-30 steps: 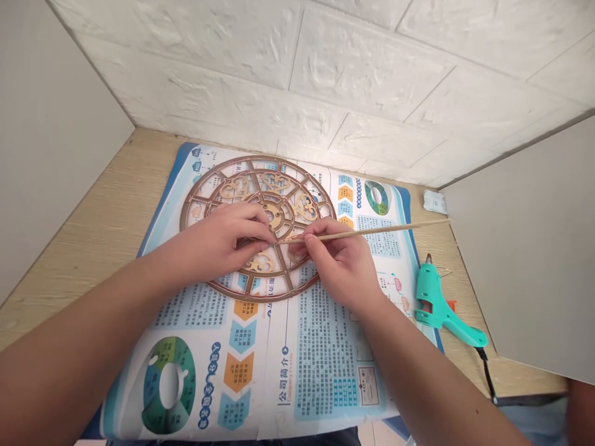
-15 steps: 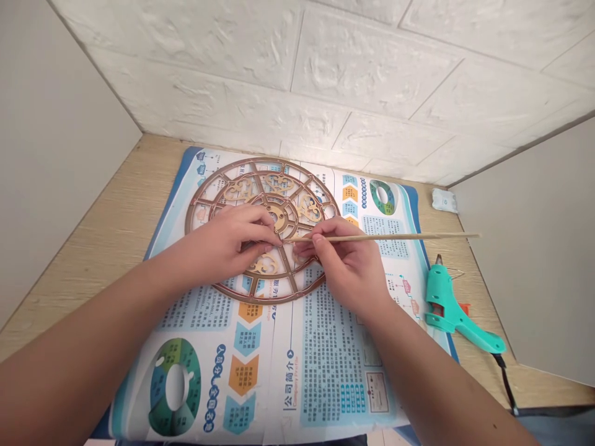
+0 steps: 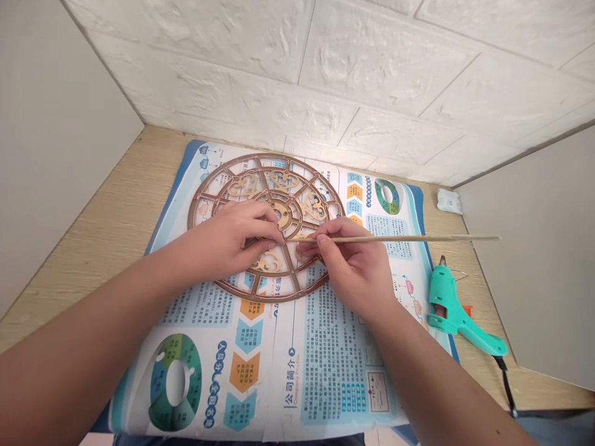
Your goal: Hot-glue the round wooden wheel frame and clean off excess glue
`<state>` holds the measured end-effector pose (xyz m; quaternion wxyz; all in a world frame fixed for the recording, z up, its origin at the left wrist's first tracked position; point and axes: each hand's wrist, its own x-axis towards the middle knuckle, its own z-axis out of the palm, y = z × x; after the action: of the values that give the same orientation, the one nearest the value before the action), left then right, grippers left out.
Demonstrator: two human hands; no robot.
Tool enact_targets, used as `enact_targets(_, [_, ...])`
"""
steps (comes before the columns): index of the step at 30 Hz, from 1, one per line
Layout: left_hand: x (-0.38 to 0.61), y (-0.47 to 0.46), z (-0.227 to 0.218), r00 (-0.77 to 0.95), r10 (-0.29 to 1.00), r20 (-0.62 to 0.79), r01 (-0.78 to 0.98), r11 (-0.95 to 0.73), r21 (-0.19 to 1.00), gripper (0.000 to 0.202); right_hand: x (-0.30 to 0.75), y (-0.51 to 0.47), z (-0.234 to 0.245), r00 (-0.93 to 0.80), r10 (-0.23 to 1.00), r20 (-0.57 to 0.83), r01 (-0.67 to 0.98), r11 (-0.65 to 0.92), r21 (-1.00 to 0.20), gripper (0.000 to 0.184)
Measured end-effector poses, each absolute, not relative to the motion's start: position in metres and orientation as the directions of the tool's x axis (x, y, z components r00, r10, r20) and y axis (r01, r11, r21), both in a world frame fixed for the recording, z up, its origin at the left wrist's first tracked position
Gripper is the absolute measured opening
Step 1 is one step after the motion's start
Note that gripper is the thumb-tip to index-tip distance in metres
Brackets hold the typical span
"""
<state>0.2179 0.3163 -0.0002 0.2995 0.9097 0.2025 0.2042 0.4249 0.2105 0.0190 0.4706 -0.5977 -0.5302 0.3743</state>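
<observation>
While the left hand (image 3: 227, 238) lies curled, fingertips resting on the hub of a fretwork wooden wheel (image 3: 191, 217), grasping nothing, the right hand (image 3: 351, 269) pinches a thin wooden stick (image 3: 409, 238) — tip just off the hub at four o'clock. The wheel lies flat on a printed sheet (image 3: 260, 347), a teal glue gun (image 3: 444, 297) beyond at four o'clock.

A wooden skewer (image 3: 409, 238) in right fingers (image 3: 321, 240)

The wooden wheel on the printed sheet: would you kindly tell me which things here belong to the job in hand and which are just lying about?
In use: left hand on the wooden fretwork wheel; right hand holding a wooden skewer.
Lying about: teal hot glue gun; white packet; printed brochure sheet beneath.
</observation>
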Motion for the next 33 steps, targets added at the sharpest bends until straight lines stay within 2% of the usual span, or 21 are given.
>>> enact_targets(24, [0.2183, 0.3177, -0.0001, 0.829, 0.487, 0.277, 0.218, -0.736, 0.641, 0.021, 0.4286, 0.2162, 0.0204, 0.132, 0.991, -0.025, 0.255, -0.058, -0.965, 0.018])
enact_targets(33, [0.2192, 0.3168, 0.0022, 0.846, 0.497, 0.193, 0.297, -0.741, 0.603, 0.022, 0.4295, 0.2156, 0.0193, 0.105, 0.994, -0.011, 0.267, -0.039, -0.963, 0.018])
